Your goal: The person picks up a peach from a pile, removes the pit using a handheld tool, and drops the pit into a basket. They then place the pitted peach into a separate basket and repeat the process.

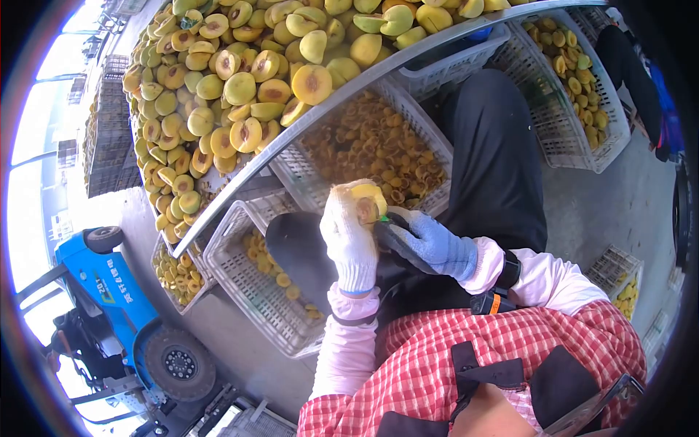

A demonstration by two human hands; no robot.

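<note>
Left grip point(348, 231) is clasping a fruit point(369, 198), right grip point(431, 240) apparently holding a green tool point(384, 218). Coring is likely proceeding; next move is calling for steadiness.

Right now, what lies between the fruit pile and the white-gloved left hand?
In the head view, a pale metal rim, then an open crate of small fruit scraps, lie between the fruit pile and the left hand.

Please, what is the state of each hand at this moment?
Left hand: closed, holding a cut yellow fruit.
Right hand: closed on a small green tool at the fruit; its exact type cannot be told.
</note>
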